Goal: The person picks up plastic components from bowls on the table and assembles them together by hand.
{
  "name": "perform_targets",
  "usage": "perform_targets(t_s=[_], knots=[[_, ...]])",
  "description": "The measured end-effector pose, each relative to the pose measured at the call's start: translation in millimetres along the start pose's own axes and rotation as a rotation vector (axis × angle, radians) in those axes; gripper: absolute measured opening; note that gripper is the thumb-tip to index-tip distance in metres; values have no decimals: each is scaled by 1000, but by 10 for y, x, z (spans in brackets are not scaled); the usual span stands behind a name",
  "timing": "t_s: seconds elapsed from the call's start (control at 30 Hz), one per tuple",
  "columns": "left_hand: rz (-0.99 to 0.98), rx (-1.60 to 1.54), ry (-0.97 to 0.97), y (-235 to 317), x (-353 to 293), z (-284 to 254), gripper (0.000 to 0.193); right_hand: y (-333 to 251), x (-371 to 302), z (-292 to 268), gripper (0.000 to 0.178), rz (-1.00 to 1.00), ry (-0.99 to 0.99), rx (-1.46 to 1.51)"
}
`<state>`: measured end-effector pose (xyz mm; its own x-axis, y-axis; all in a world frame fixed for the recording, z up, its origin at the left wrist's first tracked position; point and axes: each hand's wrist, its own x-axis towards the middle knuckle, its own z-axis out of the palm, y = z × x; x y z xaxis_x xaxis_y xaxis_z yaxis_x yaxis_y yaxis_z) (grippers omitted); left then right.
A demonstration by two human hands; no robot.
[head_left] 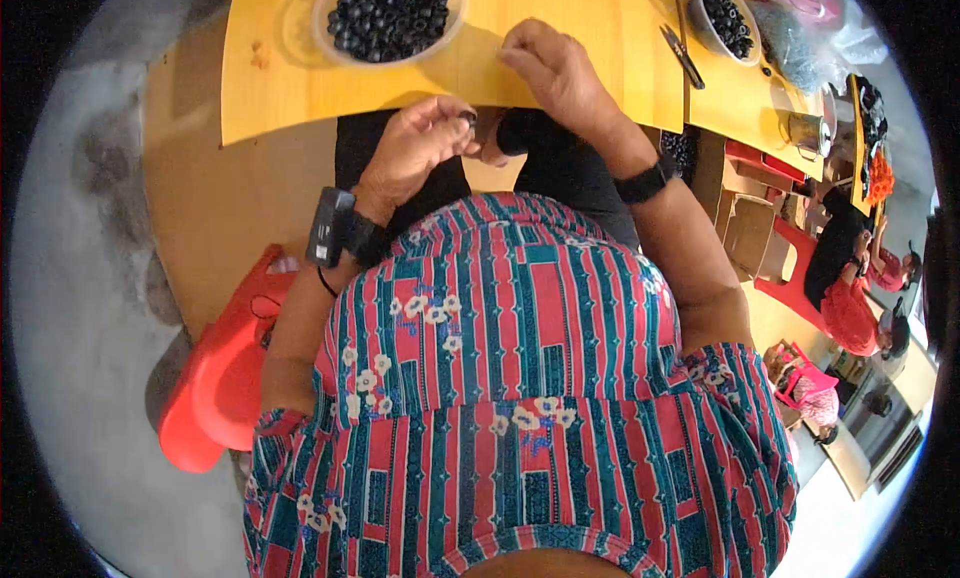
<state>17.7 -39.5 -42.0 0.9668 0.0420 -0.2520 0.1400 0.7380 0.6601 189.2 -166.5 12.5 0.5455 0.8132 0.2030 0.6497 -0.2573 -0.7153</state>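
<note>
A seated person in a patterned red and teal top works at the near edge of a yellow tabletop (pixel 610 38). The left hand (pixel 412 150), just short of that edge and above the lap, pinches a small black ring (pixel 467 117) between thumb and fingertips. The right hand (pixel 566 76) hangs over the tabletop, its fingers curled in toward the thumb; whether anything is gripped between them cannot be told. Each wrist wears a black band, and a dark box-shaped device (pixel 331 228) sits at the left one.

Beyond the hands, a clear round bowl (pixel 322 30) holds a heap of black ring-shaped pieces (pixel 390 18). Off to the right stands a second tub (pixel 702 26) of similar black pieces, with a pair of scissors (pixel 683 58) lying near it and a metal cup (pixel 808 134) farther along. A red plastic chair (pixel 215 388) is at the person's left; other people (pixel 850 278) sit well apart on the right.
</note>
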Motion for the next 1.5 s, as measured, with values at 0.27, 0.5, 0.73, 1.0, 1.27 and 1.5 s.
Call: perform_targets(t_s=[0.27, 0.5, 0.73, 1.0, 1.27, 1.5], knots=[[39, 217, 5, -30, -11, -16, 17, -463, -483, 72, 17, 505, -336, 755], [152, 466, -1, 4, -19, 48, 17, -405, -486, 68, 23, 587, -436, 712], [151, 475, -33, -23, 241, -72, 15, -151, -351, 107, 27, 590, -453, 648], [182, 497, -60, -44, 283, -109, 15, -104, -380, 89, 26, 614, -407, 657], [223, 581, -65, -55, 271, -70, 16, -171, -327, 20, 26, 539, -558, 432], [170, 528, -75, -57, 246, -57, 17, -154, -378, 62, 28, 616, -475, 595]])
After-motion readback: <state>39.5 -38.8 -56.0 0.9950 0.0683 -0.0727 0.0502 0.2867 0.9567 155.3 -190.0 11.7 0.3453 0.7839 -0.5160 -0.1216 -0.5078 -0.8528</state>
